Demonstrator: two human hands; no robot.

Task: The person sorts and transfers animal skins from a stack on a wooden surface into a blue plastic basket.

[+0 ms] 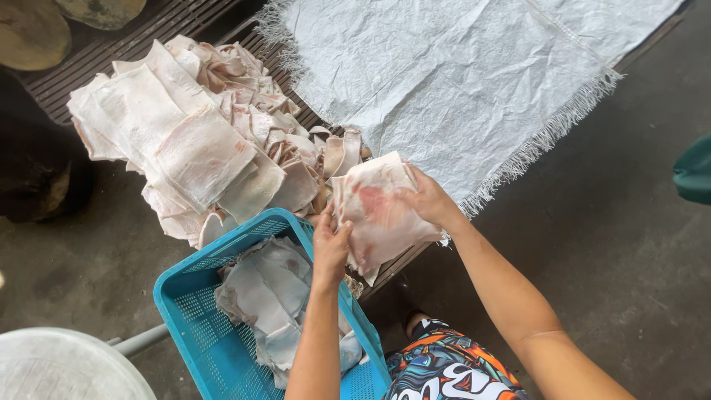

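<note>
Pale skin slab [381, 215] btwn L hand [331, 248], R hand [427, 200] (both gripping)

White sack [474, 81] lies open; heaped sheets [200, 141] and blue crate [185, 296] crowd left

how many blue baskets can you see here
1. The blue basket sits at the bottom centre, below the left hand, with pale sheets inside. Its lower end is cut off by the frame.

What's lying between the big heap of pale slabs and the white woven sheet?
In the head view, nothing separate: the heap spills right onto the frayed edge of the white woven sheet, with only dark slatted platform beneath them.
</note>
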